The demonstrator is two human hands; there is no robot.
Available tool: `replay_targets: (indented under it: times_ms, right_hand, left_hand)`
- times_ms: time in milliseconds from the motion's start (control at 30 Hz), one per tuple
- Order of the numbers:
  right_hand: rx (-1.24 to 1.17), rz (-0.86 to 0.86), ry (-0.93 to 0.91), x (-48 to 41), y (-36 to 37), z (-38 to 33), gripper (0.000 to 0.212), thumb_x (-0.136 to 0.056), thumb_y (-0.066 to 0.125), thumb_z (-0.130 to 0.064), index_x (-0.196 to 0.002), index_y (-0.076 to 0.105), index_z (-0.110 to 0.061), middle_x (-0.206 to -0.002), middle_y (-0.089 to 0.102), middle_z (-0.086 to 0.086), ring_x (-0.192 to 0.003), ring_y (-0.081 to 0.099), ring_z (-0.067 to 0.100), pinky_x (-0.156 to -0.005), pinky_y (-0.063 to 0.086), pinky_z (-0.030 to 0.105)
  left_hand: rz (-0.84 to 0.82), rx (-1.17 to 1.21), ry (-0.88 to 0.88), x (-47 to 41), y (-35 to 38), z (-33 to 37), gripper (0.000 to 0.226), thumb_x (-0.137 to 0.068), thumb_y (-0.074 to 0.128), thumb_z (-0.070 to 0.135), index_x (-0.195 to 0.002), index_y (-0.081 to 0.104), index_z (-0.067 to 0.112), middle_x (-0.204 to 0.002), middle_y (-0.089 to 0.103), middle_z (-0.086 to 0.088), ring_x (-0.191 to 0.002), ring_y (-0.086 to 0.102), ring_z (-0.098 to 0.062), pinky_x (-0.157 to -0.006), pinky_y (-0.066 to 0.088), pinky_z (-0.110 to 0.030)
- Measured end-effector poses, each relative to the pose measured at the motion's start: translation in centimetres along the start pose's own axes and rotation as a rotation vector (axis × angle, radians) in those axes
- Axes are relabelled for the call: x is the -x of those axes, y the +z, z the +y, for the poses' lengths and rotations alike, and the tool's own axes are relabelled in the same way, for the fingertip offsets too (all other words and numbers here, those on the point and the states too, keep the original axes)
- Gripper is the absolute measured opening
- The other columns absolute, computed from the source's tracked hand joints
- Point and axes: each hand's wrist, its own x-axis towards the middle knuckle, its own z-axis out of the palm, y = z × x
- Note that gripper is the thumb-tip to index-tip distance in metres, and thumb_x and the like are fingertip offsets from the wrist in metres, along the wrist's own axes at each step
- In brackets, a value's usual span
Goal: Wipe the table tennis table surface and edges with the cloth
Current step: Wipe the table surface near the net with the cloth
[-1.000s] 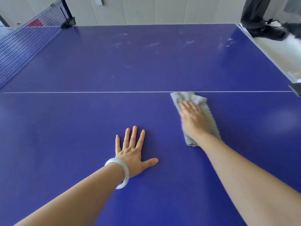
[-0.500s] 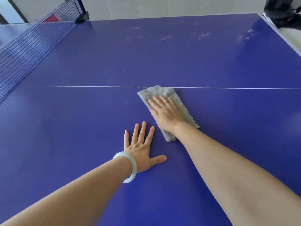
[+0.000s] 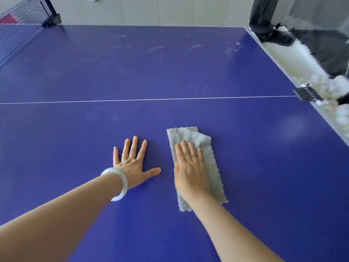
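Observation:
The blue table tennis table fills the view, with a thin white centre line running left to right. A folded grey cloth lies flat on it, on the near side of the line. My right hand presses on the cloth with straight fingers, covering its left half. My left hand rests flat on the bare table just left of the cloth, fingers spread, a white bangle on the wrist. Pale dust smears mark the far part of the surface.
The net stands at the far left with its black post clamp. The table's right edge runs diagonally; a dark clip sits on it, with white balls beyond. Dark fabric hangs at the far right corner.
My right hand has drawn the cloth back from the white centre line towards me, ending beside my left hand. The left hand has stayed planted flat on the table.

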Motion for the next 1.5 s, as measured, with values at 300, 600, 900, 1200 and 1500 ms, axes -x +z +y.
replay_targets:
  times_ms: [300,600,900,1200,1500]
  right_hand:
    - [0.120,0.014,0.311,9.3,-3.5,13.2,0.057,-0.102,0.003,-0.043,-0.158,-0.001,-0.031,-0.168,-0.003,0.004,-0.156,-0.002,0.024,-0.126,0.000,0.047]
    - [0.088,-0.017,0.200,7.0,-4.3,15.1,0.054,-0.108,0.015,-0.035,-0.160,0.003,-0.027,-0.167,-0.007,-0.003,-0.155,-0.009,0.019,-0.125,-0.009,0.041]
    - [0.101,-0.029,0.119,-0.8,-5.2,24.3,0.057,-0.102,0.004,-0.047,-0.158,0.003,-0.040,-0.168,-0.005,-0.007,-0.155,-0.006,0.021,-0.124,-0.005,0.048]
    - [-0.230,0.101,-0.006,-3.9,-5.3,19.7,0.064,-0.096,0.042,0.004,-0.156,0.031,-0.017,-0.164,0.026,0.004,-0.153,0.016,0.021,-0.124,0.006,0.030]
    - [0.101,0.033,0.056,-7.5,-7.3,29.9,0.053,-0.108,0.024,-0.035,-0.160,0.017,-0.026,-0.167,0.015,-0.001,-0.154,0.012,0.018,-0.124,0.004,0.039]
  left_hand:
    - [0.168,-0.066,0.048,1.9,-0.5,1.6,0.085,-0.092,0.021,0.073,-0.156,-0.013,0.027,-0.161,-0.028,0.000,-0.148,-0.026,-0.024,-0.120,-0.012,-0.053]
    - [0.035,-0.078,0.340,2.3,0.2,18.0,0.098,-0.089,0.033,0.077,-0.154,-0.020,0.026,-0.158,-0.034,0.000,-0.145,-0.033,-0.022,-0.118,-0.018,-0.052]
    - [-0.022,-0.099,0.273,-0.4,1.5,19.6,0.100,-0.083,0.028,0.084,-0.144,-0.035,0.035,-0.151,-0.044,0.007,-0.137,-0.043,-0.019,-0.113,-0.024,-0.053]
    - [-0.066,-0.119,0.267,-0.2,0.9,19.7,0.097,-0.083,0.027,0.084,-0.129,-0.046,0.039,-0.145,-0.049,0.010,-0.133,-0.048,-0.018,-0.114,-0.024,-0.053]
    - [-0.062,-0.137,0.258,0.2,0.9,19.6,0.099,-0.081,0.022,0.086,-0.134,-0.046,0.036,-0.145,-0.052,0.011,-0.135,-0.047,-0.017,-0.115,-0.024,-0.051]
